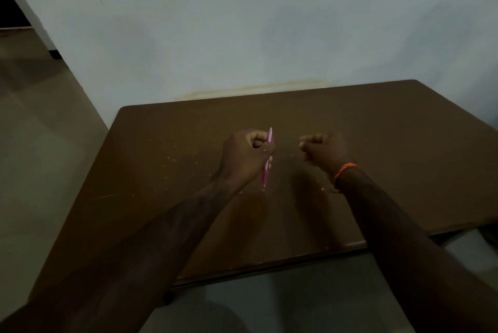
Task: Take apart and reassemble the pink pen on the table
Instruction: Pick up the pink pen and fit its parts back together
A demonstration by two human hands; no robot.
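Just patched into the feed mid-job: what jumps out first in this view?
The pink pen, the one bright thing in a dim scene, stands nearly upright in the left hand above the middle of the brown table. Beside it the right hand is curled shut, apart from the pen, with an orange band at the wrist. Pale specks dot the tabletop around them.

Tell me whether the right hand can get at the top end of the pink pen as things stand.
Probably yes. The right hand is level with the pink pen, with only bare table between them, and the pen's top end sticks out above the left hand.
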